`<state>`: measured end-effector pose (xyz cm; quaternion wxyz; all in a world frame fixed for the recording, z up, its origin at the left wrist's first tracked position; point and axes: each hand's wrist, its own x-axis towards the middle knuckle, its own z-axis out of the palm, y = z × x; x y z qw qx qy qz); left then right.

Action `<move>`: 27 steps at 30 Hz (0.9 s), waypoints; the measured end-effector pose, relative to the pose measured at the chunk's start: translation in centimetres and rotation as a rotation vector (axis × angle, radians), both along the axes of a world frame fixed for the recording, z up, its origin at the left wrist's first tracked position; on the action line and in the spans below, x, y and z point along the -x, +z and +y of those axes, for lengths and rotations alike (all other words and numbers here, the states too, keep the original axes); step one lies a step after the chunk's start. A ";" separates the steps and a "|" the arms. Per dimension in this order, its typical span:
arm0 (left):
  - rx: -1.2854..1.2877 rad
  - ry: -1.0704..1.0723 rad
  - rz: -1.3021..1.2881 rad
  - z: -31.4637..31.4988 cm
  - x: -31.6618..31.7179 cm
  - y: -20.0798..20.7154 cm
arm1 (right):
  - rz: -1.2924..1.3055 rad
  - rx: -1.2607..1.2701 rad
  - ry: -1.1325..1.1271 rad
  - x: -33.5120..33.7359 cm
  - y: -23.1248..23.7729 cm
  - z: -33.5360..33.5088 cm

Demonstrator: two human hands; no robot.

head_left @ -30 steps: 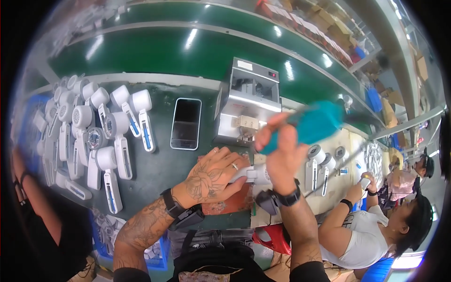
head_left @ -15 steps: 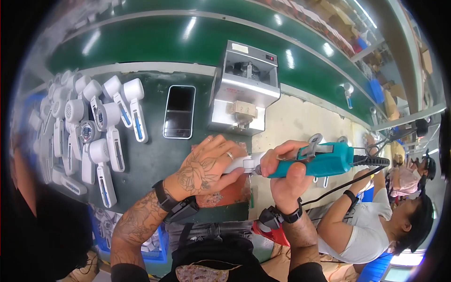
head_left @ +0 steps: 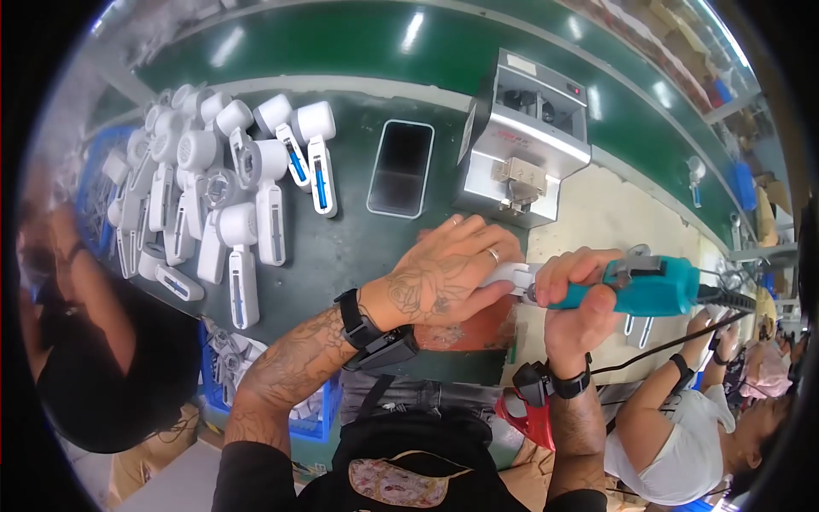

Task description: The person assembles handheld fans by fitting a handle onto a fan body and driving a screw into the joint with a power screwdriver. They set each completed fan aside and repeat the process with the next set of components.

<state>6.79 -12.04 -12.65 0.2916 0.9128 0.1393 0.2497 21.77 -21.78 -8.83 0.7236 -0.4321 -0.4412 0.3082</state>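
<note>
My left hand (head_left: pixel 448 277), palm down with a ring on one finger, is closed over a white handheld fan part (head_left: pixel 512 275); most of that part is hidden beneath the hand. A teal electric screwdriver (head_left: pixel 655 288) lies nearly level in my right hand (head_left: pixel 578 311), its tip pointing left. The tip meets the right end of the white part, though fingers cover the exact contact. Both hands are above a reddish mat (head_left: pixel 469 333) at the table's front. To their left lie several white handheld fans (head_left: pixel 243 290), some with a blue strip in the handle.
A phone (head_left: pixel 401 168) lies behind my left hand, beside a grey metal machine (head_left: pixel 488 186). A blue crate (head_left: pixel 322 427) of white parts stands below the table edge. People sit at left (head_left: pixel 128 375) and right (head_left: pixel 665 448). The screwdriver's black cord (head_left: pixel 648 354) runs right.
The whole view has swung left, so everything appears farther right. Both hands keep their grip, with the screwdriver still against the white part.
</note>
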 end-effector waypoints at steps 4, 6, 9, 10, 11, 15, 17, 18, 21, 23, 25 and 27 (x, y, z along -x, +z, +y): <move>-0.044 0.028 -0.070 -0.1 0.5 -1.1 | 0.069 0.090 -0.145 0.3 -1.3 -0.6; -0.070 -0.083 -0.031 -1.0 0.4 -0.6 | 0.272 0.064 -0.170 -0.4 -1.3 -2.2; -0.413 -0.050 -0.142 -4.7 1.2 -1.0 | 0.370 -0.165 -0.196 0.3 2.2 -4.4; -0.297 -0.041 -0.143 -4.4 2.4 -0.1 | 0.296 -0.248 -0.153 0.8 3.8 -4.9; -0.185 -0.031 -0.136 -3.9 4.3 0.7 | 0.310 -0.228 -0.277 1.8 5.0 -5.6; 0.370 0.719 -0.270 -0.8 15.0 5.6 | 0.318 -0.227 -0.212 0.8 3.1 -8.8; 0.344 0.998 -0.516 3.2 21.5 4.0 | 0.249 -0.142 -0.247 0.8 2.6 -9.4; 0.468 1.043 -0.734 4.9 24.5 4.7 | 0.173 -0.081 -0.310 0.8 2.2 -9.5; 0.073 1.335 -0.732 10.1 38.1 3.4 | 0.090 -0.048 -0.325 1.1 0.8 -9.6; -0.005 1.530 -0.583 12.8 43.7 3.0 | 0.031 -0.040 -0.275 1.6 0.3 -9.4; -0.047 1.558 -0.425 16.2 47.9 2.4 | 0.056 -0.061 -0.248 1.8 0.2 -9.0; -0.095 1.626 -0.041 18.9 45.2 1.7 | 0.037 -0.035 -0.209 1.1 0.3 -9.1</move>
